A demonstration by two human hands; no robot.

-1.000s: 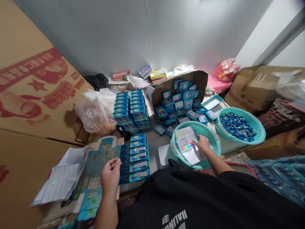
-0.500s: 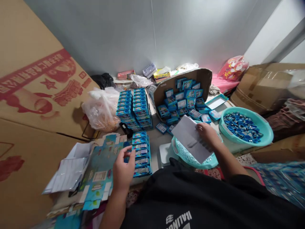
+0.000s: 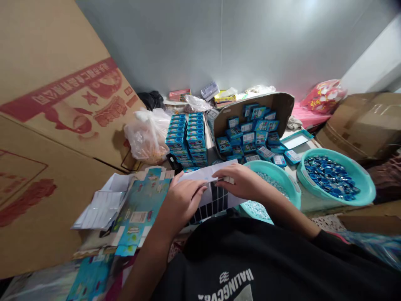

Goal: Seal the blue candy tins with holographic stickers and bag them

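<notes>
A white paper sheet (image 3: 205, 173) spans the space between my hands, low in front of my body. Rows of dark rectangles show on its lower part, and its upper edge looks bent over. My left hand (image 3: 184, 198) grips the sheet from the left, fingers pressed on the paper. My right hand (image 3: 241, 179) pinches it from the right, and a small pale piece shows at its fingertips. The hands and sheet hide most of the short row of small boxes under them. Behind stand two stacks of small blue candy boxes (image 3: 196, 144).
A tilted carton (image 3: 290, 109) holds many blue boxes. Turquoise basins hold white pellets (image 3: 293, 188) and shiny blue pieces (image 3: 366, 192). Flattened blue cartons (image 3: 140, 205) and folded white papers (image 3: 103, 207) lie left, near a plastic bag (image 3: 145, 138) and a big cardboard box (image 3: 72, 167).
My right hand has brought the paper sheet left, from above the pellet basin to in front of me. My left hand has left the row of boxes and taken hold of the sheet.
</notes>
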